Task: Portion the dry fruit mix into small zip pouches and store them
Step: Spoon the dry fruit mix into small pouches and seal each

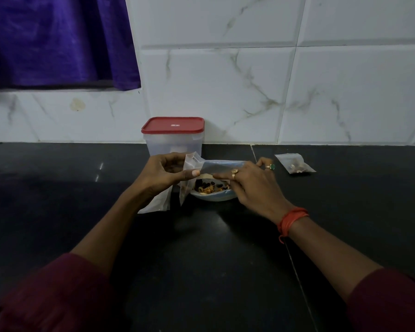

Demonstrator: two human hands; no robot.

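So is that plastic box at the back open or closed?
Closed. The red lid sits flat and square on the clear plastic box, which stands upright against the tiled wall.

Both forearms reach forward from dark red sleeves and angle inward, so the hands meet near the middle. The left hand (164, 172) is turned palm inward, fingers curled, its thumb (189, 174) pressed flat against them in a pinching grip. The right hand (252, 182) lies palm down, knuckles up, index finger stretched toward the left thumb, almost touching it. Rings sit on two right fingers, one with a green stone. A red thread (291, 219) is wound around the right wrist.
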